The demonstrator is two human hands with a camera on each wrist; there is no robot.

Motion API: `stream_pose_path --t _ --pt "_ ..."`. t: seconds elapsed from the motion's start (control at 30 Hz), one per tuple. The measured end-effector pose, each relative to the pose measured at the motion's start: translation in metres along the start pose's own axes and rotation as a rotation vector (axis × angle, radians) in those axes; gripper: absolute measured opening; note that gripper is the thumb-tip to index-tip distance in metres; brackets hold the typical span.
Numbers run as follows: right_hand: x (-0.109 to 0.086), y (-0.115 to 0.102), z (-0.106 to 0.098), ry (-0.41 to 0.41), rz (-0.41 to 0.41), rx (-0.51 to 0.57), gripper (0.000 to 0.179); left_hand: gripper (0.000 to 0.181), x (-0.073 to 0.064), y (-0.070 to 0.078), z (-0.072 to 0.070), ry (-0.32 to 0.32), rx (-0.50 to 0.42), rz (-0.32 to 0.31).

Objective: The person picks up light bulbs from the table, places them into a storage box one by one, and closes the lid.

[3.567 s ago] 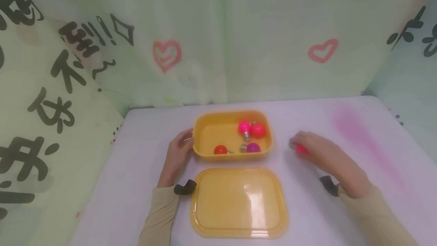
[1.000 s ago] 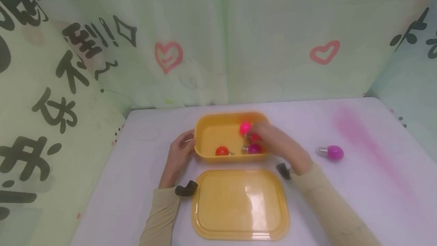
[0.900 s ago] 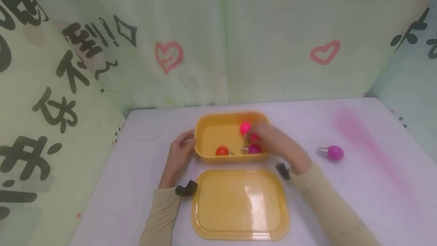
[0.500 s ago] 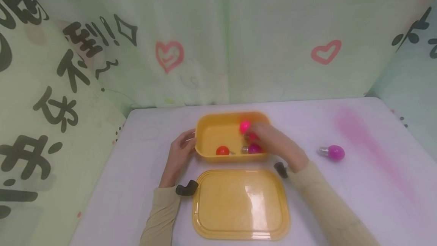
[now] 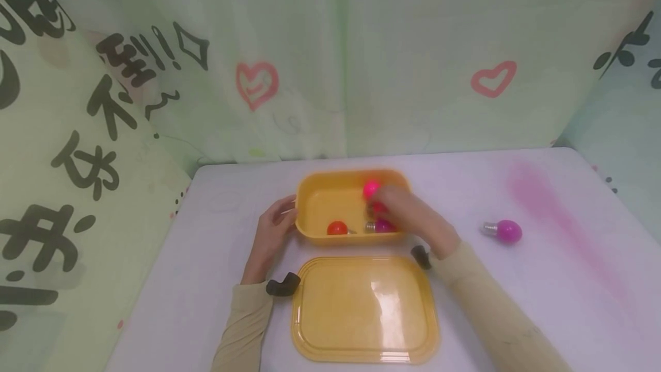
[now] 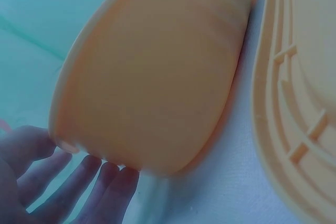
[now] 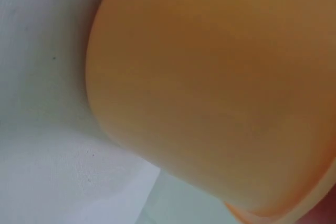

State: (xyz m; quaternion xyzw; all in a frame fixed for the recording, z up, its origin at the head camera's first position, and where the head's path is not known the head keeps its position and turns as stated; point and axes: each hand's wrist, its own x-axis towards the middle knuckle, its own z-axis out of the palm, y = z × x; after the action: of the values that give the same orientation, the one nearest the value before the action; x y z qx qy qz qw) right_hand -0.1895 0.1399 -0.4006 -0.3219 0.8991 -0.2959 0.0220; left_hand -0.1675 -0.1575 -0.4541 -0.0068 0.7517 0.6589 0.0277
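My left hand (image 5: 271,234) touches the left end of the yellow box (image 5: 315,240), its fingertips against the outer wall in the left wrist view. My right hand (image 5: 408,208) reaches over the box's right end and pinches a red light bulb (image 5: 380,208), its metal base pointing left. A bright pink bulb (image 5: 370,189) lies just beyond the fingers. Below them is a purple bulb (image 5: 383,226), partly covered by the hand. An orange-red bulb (image 5: 337,228) lies by the near wall. The right wrist view shows mostly the box's outer wall (image 7: 210,77).
A yellow lid (image 5: 364,309) lies flat on the white table (image 5: 175,280), in front of the box. Another purple bulb (image 5: 509,231) lies on the table to the right. Pale green cloth walls (image 5: 392,73) with drawn hearts and black writing surround the table.
My right hand has moved left from beside the box to inside it, carrying the red bulb, then shifted slightly further left. The purple bulb on the table came into sight. My left hand stayed put.
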Motion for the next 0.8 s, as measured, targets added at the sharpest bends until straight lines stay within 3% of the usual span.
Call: stream_pose_path --t 0.07,0.43,0.67,0.8 --pt "0.001 0.001 0.001 0.015 -0.042 -0.087 0.011 0.046 0.001 -0.001 0.000 0.001 0.003 -0.001" --pt "-0.001 0.004 0.001 0.030 -0.028 -0.140 0.014 0.042 0.000 -0.002 0.000 0.009 0.017 0.009" --pt "-0.010 -0.002 -0.009 0.035 -0.031 -0.242 0.025 0.043 -0.001 0.000 0.000 0.011 0.020 0.011" --pt "-0.015 -0.006 -0.015 0.021 0.009 -0.279 0.028 0.043 -0.001 0.000 0.000 0.010 0.026 0.013"
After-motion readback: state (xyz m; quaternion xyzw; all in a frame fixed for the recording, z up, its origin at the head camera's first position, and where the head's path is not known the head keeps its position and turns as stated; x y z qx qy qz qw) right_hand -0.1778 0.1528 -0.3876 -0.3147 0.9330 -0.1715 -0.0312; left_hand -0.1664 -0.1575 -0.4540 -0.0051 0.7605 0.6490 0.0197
